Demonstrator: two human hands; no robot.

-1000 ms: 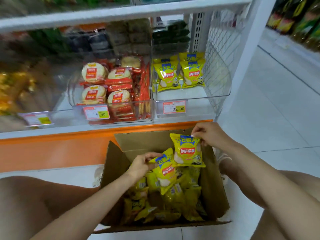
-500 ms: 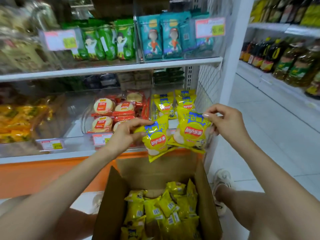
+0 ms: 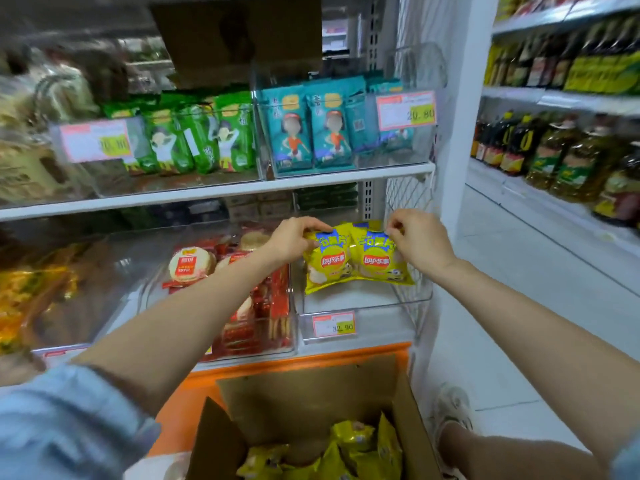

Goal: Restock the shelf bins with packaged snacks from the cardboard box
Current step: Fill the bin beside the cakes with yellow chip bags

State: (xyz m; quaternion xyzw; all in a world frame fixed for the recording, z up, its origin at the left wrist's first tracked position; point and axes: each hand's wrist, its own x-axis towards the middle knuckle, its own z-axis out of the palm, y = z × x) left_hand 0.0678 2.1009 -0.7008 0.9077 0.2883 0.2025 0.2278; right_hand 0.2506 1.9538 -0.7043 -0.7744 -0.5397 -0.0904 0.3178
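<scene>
Two yellow chip bags are being placed, one per hand.

Head view: the left hand (image 3: 294,239) pinches the top edge of the left chip bag (image 3: 327,263), and the right hand (image 3: 420,244) pinches the top edge of the right chip bag (image 3: 377,263). The fingers (image 3: 313,226) of both hands are curled narrow on the bag seals. The bags hang side by side, touching, inside the clear bin (image 3: 363,303) at the right end of the bottom shelf (image 3: 381,336). Whether their lower edges rest on the bin floor cannot be confirmed.

Change: one second ago both bags were being lifted from the cardboard box (image 3: 311,403). Half a second ago they were held in front of the shelf. They are now past the bin's front wall.

Consequence: placement appears nearly complete, and only the release remains. The spare bags (image 3: 356,445) in the box indicate that further cycles are required.
</scene>
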